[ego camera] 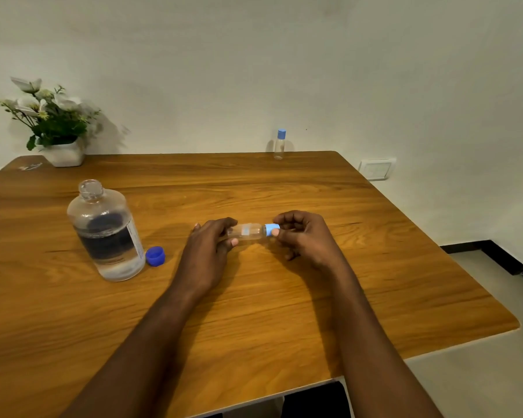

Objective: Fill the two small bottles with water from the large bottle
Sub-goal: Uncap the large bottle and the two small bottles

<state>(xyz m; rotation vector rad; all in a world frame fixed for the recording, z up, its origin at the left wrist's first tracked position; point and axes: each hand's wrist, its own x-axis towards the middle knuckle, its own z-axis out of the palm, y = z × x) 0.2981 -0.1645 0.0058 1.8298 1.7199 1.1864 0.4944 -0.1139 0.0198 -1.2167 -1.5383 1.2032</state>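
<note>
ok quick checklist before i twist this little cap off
1. Large bottle open, blue cap lying beside it: ok.
2. Water in the large bottle, roughly half full: ok.
3. Left hand grips the small bottle by its body: ok.
4. Right hand pinches its light blue cap: ok.
5. Small bottle upright: not ok, it lies sideways.
6. Second small bottle opened: not ok, capped, at the far edge of the table.

Wooden table (314,297) against white wall (254,55); potted flowers (53,122), wall socket (377,168).
</note>
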